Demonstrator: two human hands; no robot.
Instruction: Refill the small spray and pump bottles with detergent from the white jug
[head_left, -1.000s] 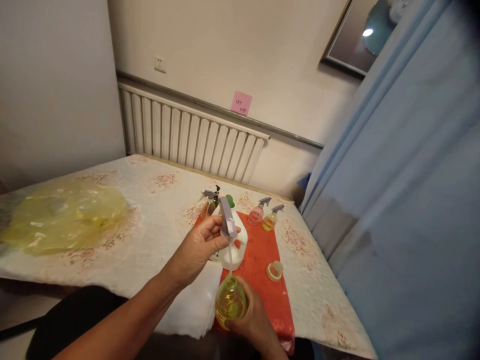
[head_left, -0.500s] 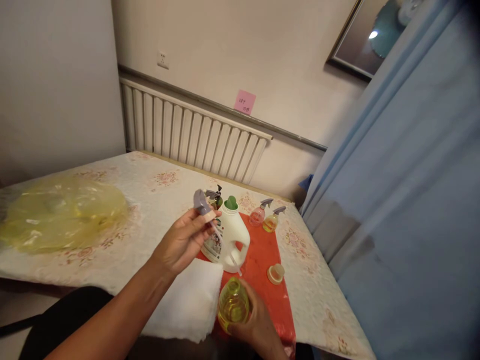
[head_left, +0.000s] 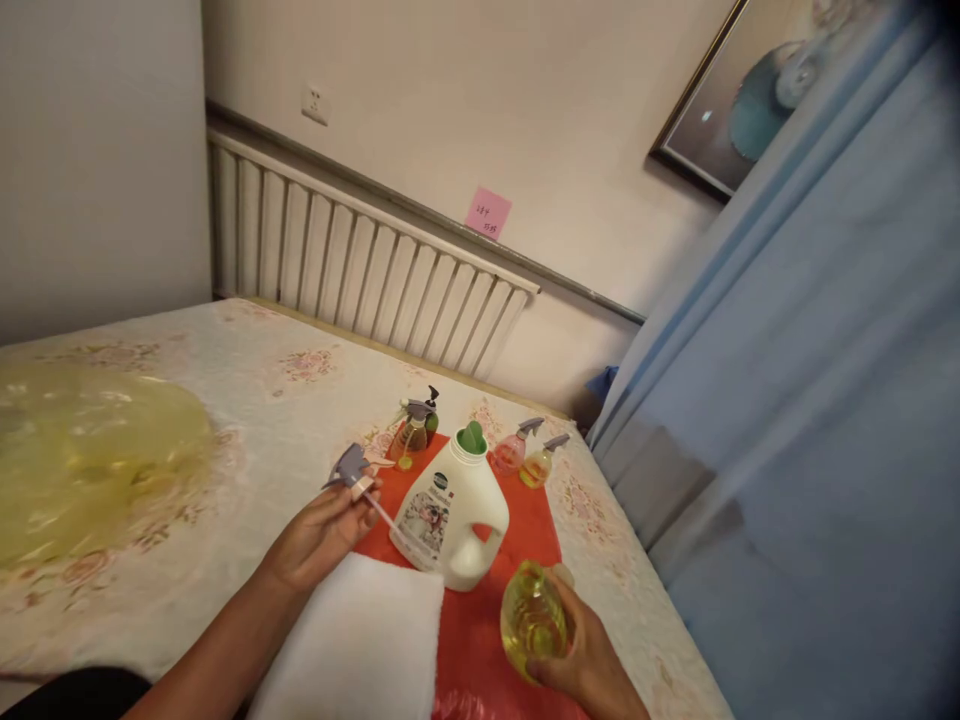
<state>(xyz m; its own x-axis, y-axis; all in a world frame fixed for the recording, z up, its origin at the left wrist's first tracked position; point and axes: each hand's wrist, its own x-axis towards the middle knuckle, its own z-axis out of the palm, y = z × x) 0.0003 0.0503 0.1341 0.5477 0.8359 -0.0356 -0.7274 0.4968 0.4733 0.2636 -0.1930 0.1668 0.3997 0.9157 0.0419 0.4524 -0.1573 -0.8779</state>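
My left hand (head_left: 330, 530) pinches a grey trigger spray head (head_left: 351, 466), its clear dip tube slanting down to the right in front of the big jug. In my right hand (head_left: 585, 650) is a yellow see-through spray bottle (head_left: 531, 620) with no head on it, gripped round its side and tilted a little. Between the hands stands a white handled jug (head_left: 472, 500) with a printed label and a green piece (head_left: 472, 437) at its mouth. A folded white cloth (head_left: 360, 640) lies below my left hand.
Spray bottles, one pink (head_left: 508, 453) and one yellow (head_left: 536, 466), stand behind the jug. A dark-looking spray bottle (head_left: 412, 435) is at its left. A red mat (head_left: 469, 650) lies beneath. A yellow plastic bag (head_left: 97, 460) covers the left side; a blue curtain (head_left: 795, 400) hangs right.
The spray head has moved left and down, and its tube is away from above the bottle. My right hand has shifted the bottle to the right. The camera view has also moved.
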